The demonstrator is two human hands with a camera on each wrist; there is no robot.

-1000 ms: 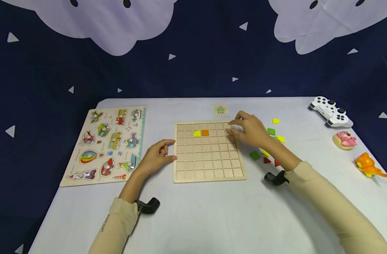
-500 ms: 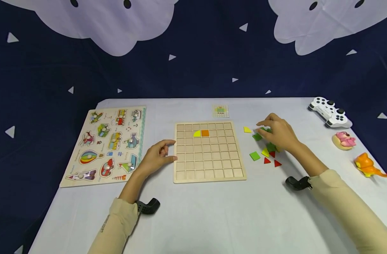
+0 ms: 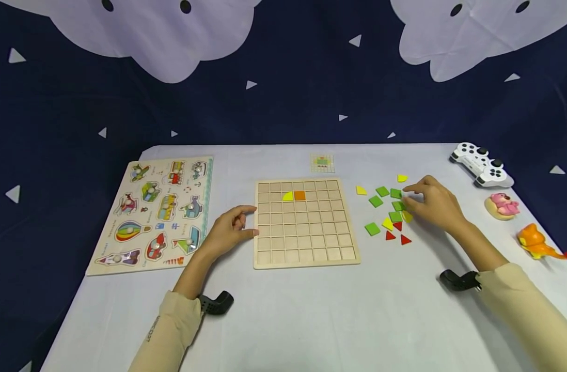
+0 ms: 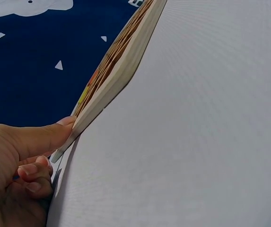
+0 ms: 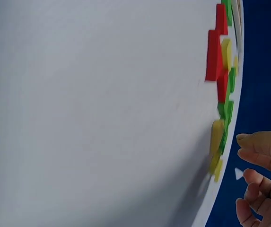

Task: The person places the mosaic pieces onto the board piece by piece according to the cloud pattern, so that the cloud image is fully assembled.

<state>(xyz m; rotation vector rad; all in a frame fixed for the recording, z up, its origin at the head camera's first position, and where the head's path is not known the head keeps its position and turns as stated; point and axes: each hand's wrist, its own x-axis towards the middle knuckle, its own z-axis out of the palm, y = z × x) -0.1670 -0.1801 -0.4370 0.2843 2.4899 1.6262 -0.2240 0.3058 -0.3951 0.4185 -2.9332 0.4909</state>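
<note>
A wooden grid board (image 3: 306, 258) lies mid-table, a yellow quarter-round piece (image 3: 288, 196) and an orange square (image 3: 299, 196) side by side in its cells. My left hand (image 3: 227, 230) touches the board's left edge with thumb and index finger spread apart; its other fingers are curled. To the right of the board lie several green squares (image 3: 372, 229), several yellow quarter-rounds (image 3: 361, 190) and red triangles (image 3: 406, 239). Just over the right side of these pieces is my right hand (image 3: 434, 204), thumb and index extended. The right wrist view shows nothing between its fingertips.
Behind the board lies a small pattern card (image 3: 322, 163). A wooden picture puzzle (image 3: 153, 212) takes up the table's left side. At the right are a white game controller (image 3: 482, 165), a pink toy (image 3: 503, 205) and an orange toy (image 3: 536, 241).
My right hand has moved right, from the board's upper right corner to the loose pieces. A yellow quarter-round now shows just right of the board. The left hand stays at the edge.
</note>
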